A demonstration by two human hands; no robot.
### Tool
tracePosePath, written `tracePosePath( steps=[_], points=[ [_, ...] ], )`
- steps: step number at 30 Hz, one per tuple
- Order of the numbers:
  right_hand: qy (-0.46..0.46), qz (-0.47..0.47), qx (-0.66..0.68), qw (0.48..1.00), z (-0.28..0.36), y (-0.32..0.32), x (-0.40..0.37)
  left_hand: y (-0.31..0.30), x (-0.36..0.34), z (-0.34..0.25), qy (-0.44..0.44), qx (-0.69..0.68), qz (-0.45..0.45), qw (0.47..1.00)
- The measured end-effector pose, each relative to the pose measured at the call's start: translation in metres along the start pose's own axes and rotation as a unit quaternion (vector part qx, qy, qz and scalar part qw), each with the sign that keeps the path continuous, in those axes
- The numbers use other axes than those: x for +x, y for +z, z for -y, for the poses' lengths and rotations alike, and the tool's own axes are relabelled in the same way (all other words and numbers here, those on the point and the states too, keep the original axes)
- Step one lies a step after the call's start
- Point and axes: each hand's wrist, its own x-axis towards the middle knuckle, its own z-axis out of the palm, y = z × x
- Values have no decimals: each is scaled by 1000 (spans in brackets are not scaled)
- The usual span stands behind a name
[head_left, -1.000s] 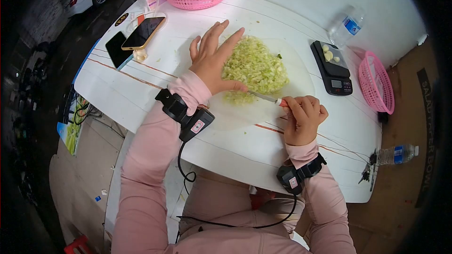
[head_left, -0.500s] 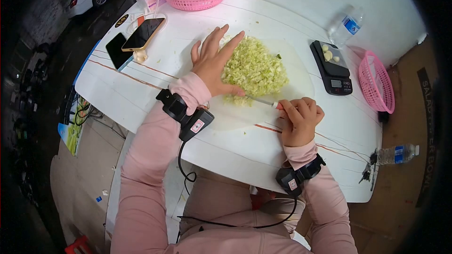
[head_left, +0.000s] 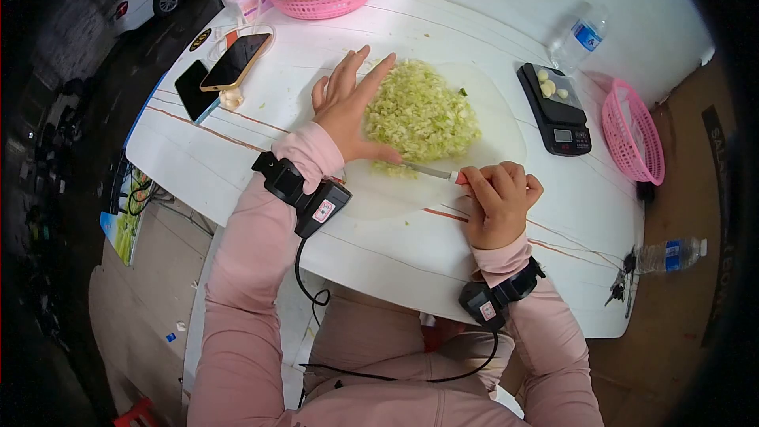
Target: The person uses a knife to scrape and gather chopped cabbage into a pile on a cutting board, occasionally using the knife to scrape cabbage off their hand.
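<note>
— What's on the white table (head_left: 411, 245), nearest first?
— The right hand (head_left: 496, 202), fingers curled tight round a knife (head_left: 427, 170), blade low at the heap's near edge. The left hand (head_left: 348, 107) lies flat, fingers spread, against the chopped cabbage (head_left: 423, 111) on the cutting board (head_left: 498, 142).
— Any left whole?
— None visible; I'd judge it finely cut, with loose shreds around it. Beyond: a scale (head_left: 553, 107), then a pink basket (head_left: 316, 0).
</note>
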Motion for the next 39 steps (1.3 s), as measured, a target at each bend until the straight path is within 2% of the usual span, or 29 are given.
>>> tracePosePath(
  steps=[5,12,18,20,22,29,32,35,37,39],
  points=[
    [-3,23,-17,1000,1,1,-2,-1,-1,-1,-34,-6,33,999],
    [30,47,32,998,-5,8,-4,-4,1,-4,25,-1,-3,1000],
    [26,10,23,999,0,-1,0,-12,2,-1,66,-52,-54,995],
    [6,14,14,1000,0,-2,0,-10,2,-1,69,-49,-53,995],
    [7,26,10,1000,1,-4,0,-6,1,-2,45,-16,-2,999],
    [13,57,-8,998,-2,3,-5,-1,0,-4,30,-3,0,1000],
    [12,48,-9,999,-3,4,-7,-4,-1,-4,6,-15,18,1000],
    [13,3,-6,1000,3,-4,0,-4,0,-1,28,-25,6,999],
    [16,3,-9,1000,2,-3,1,-6,1,-1,50,-17,-33,998],
    [18,2,-13,1000,2,-4,0,-4,1,0,48,-3,-23,999]
  ],
)
